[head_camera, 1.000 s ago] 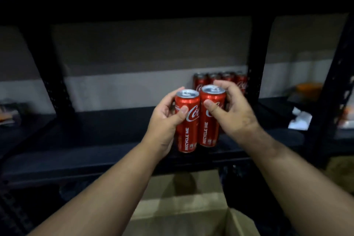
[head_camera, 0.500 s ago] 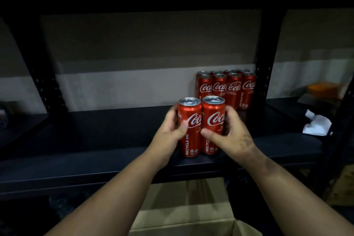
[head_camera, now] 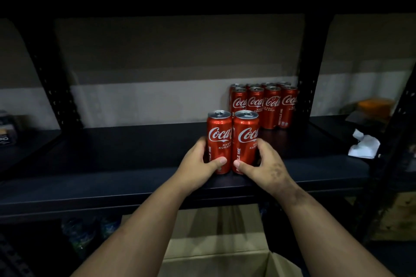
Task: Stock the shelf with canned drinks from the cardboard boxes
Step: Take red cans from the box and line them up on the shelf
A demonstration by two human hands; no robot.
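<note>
Left hand (head_camera: 198,165) and right hand (head_camera: 264,164) each grip a Coca-Cola can (head_camera: 219,141), upright at the shelf (head_camera: 135,177) front. Beyond the right hand, a stocked block (head_camera: 264,105); much shelf remains unfilled.

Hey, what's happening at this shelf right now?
A person is stocking red drink cans. The left hand grips one can, the right hand grips another can, side by side and upright near the front edge of the dark shelf. A block of stocked cans stands behind. An open cardboard box sits below.
</note>
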